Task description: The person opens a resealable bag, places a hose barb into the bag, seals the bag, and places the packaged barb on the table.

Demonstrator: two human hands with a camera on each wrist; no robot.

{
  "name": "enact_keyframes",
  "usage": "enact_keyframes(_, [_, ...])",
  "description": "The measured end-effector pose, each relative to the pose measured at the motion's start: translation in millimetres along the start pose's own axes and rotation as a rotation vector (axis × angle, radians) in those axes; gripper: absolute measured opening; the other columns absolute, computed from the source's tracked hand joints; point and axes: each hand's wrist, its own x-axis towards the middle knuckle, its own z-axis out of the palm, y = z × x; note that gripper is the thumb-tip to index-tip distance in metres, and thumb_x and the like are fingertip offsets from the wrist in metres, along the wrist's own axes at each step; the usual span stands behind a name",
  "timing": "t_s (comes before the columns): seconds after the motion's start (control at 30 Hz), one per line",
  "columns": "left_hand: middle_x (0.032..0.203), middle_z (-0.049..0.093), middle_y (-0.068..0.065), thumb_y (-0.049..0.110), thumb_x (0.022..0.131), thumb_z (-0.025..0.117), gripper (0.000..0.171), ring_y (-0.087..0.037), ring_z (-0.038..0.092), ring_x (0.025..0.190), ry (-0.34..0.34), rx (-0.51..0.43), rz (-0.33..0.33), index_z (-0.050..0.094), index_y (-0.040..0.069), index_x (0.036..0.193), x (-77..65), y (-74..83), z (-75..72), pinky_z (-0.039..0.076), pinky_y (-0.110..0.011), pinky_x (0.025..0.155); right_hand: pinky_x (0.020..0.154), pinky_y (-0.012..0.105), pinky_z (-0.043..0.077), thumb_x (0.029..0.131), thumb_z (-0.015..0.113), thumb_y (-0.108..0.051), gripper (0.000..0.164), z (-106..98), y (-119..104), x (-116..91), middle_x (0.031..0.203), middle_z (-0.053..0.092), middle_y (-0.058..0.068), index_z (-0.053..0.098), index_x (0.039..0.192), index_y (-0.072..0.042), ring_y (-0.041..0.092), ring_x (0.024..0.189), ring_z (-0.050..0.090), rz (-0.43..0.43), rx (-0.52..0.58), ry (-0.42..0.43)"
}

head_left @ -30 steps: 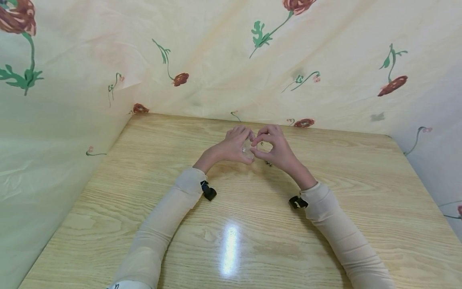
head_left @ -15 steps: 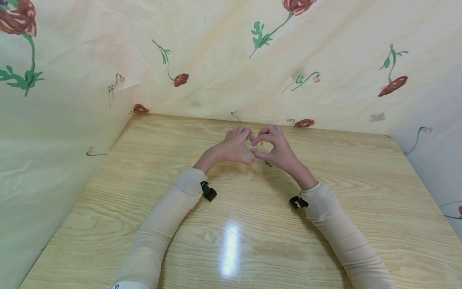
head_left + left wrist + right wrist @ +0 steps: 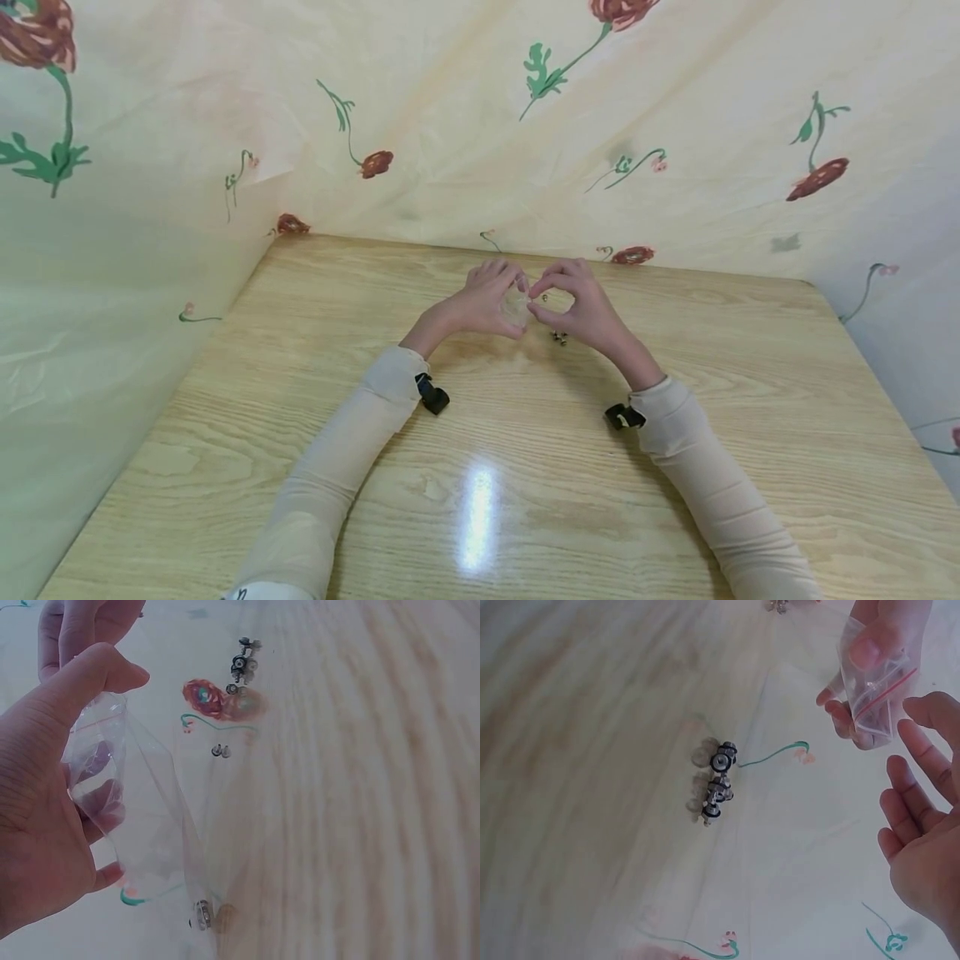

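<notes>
My left hand holds a small clear zip bag with a red line along its seal. In the left wrist view the thumb lies over the top of the bag, with the fingers behind it. The bag hangs above the table. My right hand faces it, thumb and index curled into a ring, their tips pinching at the bag's right edge. In the right wrist view the other fingers of the right hand are spread, and the bag is just beyond the fingertips.
Several small shiny metal pieces with dark bands lie clustered on the wood-grain table, below the right hand. Another metal piece sits farther back. Flower-printed sheeting rises behind the table and at its sides.
My right hand has shifted slightly right, its thumb and index tips a little farther apart. More of the bag shows, spread wider between the hands. The left hand stays about where it was.
</notes>
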Motion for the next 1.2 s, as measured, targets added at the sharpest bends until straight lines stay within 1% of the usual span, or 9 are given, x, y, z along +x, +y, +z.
enact_keyframes(0.1, [0.13,0.043,-0.009,0.035,0.077,0.08,0.062,-0.026,0.036,0.119,0.008,-0.008,-0.004,0.048,0.011,0.124,-0.6,0.5,-2.1,0.026,-0.051,0.106,0.089,0.047,0.038,0.082,0.081,-0.003,0.013,-4,2,0,0.109,0.064,0.017,0.077,0.093,-0.005,0.033,0.105,0.047,0.031,0.0,-0.016])
enact_keyframes(0.23, [0.13,0.043,-0.008,0.036,0.077,0.08,0.063,-0.026,0.036,0.12,0.007,0.009,-0.016,0.048,0.009,0.125,-1.5,0.4,-4.0,0.026,-0.051,0.107,0.087,0.052,0.039,0.085,0.079,-0.005,0.009,-8,5,0,0.108,0.064,0.016,0.076,0.093,-0.007,0.035,0.103,0.047,0.042,0.003,-0.041])
enact_keyframes(0.3, [0.13,0.043,-0.008,0.037,0.078,0.08,0.063,-0.026,0.036,0.121,0.007,0.022,-0.023,0.048,0.009,0.125,-2.0,0.0,-4.7,0.027,-0.051,0.106,0.087,0.052,0.039,0.086,0.079,-0.006,0.008,-9,7,0,0.106,0.065,0.014,0.075,0.092,-0.008,0.035,0.102,0.047,0.047,0.007,-0.051])
enact_keyframes(0.37, [0.13,0.043,-0.007,0.037,0.077,0.08,0.063,-0.026,0.036,0.122,0.01,0.026,-0.025,0.049,0.009,0.124,-2.5,-0.2,-5.2,0.027,-0.05,0.106,0.088,0.051,0.039,0.086,0.078,-0.006,0.007,-11,8,-1,0.106,0.065,0.013,0.075,0.092,-0.009,0.033,0.102,0.047,0.057,0.011,-0.057])
enact_keyframes(0.5, [0.129,0.042,-0.008,0.034,0.078,0.081,0.062,-0.027,0.035,0.122,0.015,-0.006,-0.026,0.049,0.008,0.124,-3.7,0.1,-6.4,0.026,-0.051,0.107,0.09,0.046,0.037,0.086,0.079,-0.006,0.007,-13,12,-4,0.105,0.065,0.013,0.076,0.092,-0.009,0.029,0.104,0.046,0.075,0.001,-0.075])
enact_keyframes(0.6, [0.128,0.041,-0.008,0.033,0.079,0.081,0.06,-0.027,0.035,0.122,0.011,-0.024,-0.023,0.048,0.009,0.123,-4.6,0.6,-7.3,0.025,-0.052,0.109,0.09,0.046,0.035,0.086,0.079,-0.006,0.007,-14,14,-7,0.103,0.066,0.013,0.076,0.092,-0.008,0.029,0.104,0.046,0.077,-0.014,-0.098])
enact_keyframes(0.77, [0.128,0.042,-0.007,0.034,0.079,0.081,0.058,-0.026,0.035,0.122,0.01,-0.02,-0.024,0.047,0.012,0.12,-5.0,0.0,-7.1,0.025,-0.051,0.108,0.087,0.045,0.035,0.086,0.078,-0.007,0.006,-17,15,-13,0.101,0.066,0.013,0.076,0.092,-0.008,0.027,0.1,0.045,0.096,-0.029,-0.157])
enact_keyframes(1.0, [0.13,0.042,-0.008,0.034,0.079,0.08,0.06,-0.026,0.034,0.122,0.0,-0.034,-0.023,0.047,0.01,0.122,-4.4,-0.7,-6.4,0.024,-0.05,0.108,0.084,0.041,0.032,0.085,0.08,-0.007,0.007,-18,22,-20,0.097,0.07,0.013,0.076,0.09,-0.007,0.036,0.093,0.047,0.084,-0.067,-0.217])
enact_keyframes(1.2, [0.128,0.042,-0.011,0.035,0.08,0.079,0.06,-0.026,0.034,0.119,-0.003,-0.033,-0.017,0.047,0.008,0.123,-3.0,-1.6,-4.8,0.024,-0.05,0.107,0.083,0.04,0.032,0.082,0.082,-0.006,0.007,-19,28,-25,0.093,0.068,0.011,0.077,0.087,-0.008,0.033,0.091,0.046,0.092,-0.094,-0.238])
